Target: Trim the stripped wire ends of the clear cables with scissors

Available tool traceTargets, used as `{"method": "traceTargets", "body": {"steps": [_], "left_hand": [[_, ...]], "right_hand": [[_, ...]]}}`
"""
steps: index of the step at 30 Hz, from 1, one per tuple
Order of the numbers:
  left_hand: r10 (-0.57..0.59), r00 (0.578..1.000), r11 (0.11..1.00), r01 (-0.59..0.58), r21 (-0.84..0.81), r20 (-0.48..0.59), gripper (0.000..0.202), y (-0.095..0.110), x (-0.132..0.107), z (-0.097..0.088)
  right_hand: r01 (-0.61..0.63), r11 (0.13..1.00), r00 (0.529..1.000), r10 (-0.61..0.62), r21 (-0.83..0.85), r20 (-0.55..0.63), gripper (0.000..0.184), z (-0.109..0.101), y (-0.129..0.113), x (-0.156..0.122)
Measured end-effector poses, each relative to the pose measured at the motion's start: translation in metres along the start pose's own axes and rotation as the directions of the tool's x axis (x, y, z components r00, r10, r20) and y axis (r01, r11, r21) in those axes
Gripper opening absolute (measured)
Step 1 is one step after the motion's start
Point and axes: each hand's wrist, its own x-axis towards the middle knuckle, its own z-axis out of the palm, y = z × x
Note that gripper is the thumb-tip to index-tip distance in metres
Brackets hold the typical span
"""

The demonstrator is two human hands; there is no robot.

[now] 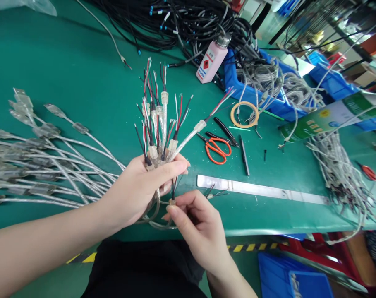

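My left hand is closed around a bundle of clear-sheathed cables whose stripped red, black and white wire ends fan upward. My right hand sits just below and to the right, pinching the end of one cable between thumb and fingers. The cables loop down beneath both hands. On the green table to the left lie several more clear cables with USB plugs, spread out in a fan.
Orange-handled scissors, black cutters, a tape roll and a metal ruler lie to the right. A pink bottle, black cable coils and blue bins of grey cables stand behind.
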Motion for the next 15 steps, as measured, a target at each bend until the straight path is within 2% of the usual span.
{"method": "traceTargets", "body": {"steps": [2,5,7,9,11,12,15], "left_hand": [[-0.020,0.999,0.998,0.018,-0.063,-0.033,0.007,0.000,0.001,0.001],[-0.050,0.998,0.994,0.045,-0.104,-0.048,0.017,-0.002,0.000,0.000],[-0.058,0.998,0.993,0.054,-0.104,-0.032,0.022,-0.003,-0.002,-0.001],[-0.065,0.998,0.992,0.063,-0.106,-0.022,0.027,-0.004,-0.003,-0.002],[-0.067,0.997,0.991,0.063,-0.116,-0.027,0.032,-0.004,-0.002,-0.002],[-0.069,0.997,0.990,0.065,-0.121,-0.027,0.033,-0.005,-0.001,-0.002],[-0.077,0.997,0.989,0.072,-0.132,-0.031,0.024,-0.004,0.002,0.000]], "right_hand": [[0.003,0.986,0.999,-0.012,-0.169,-0.052,0.011,-0.012,0.000,0.003],[-0.020,0.888,0.979,-0.076,-0.459,-0.189,0.020,-0.035,0.001,0.007],[-0.038,0.821,0.948,-0.151,-0.570,-0.281,0.023,-0.049,0.001,0.008],[-0.032,0.798,0.900,-0.239,-0.601,-0.365,0.020,-0.058,-0.001,0.009],[0.010,0.807,0.819,-0.346,-0.591,-0.459,0.014,-0.064,-0.009,0.011],[0.044,0.814,0.754,-0.408,-0.580,-0.515,0.012,-0.065,-0.015,0.013],[0.185,0.836,0.505,-0.532,-0.516,-0.680,0.009,-0.066,-0.036,0.015]]}}
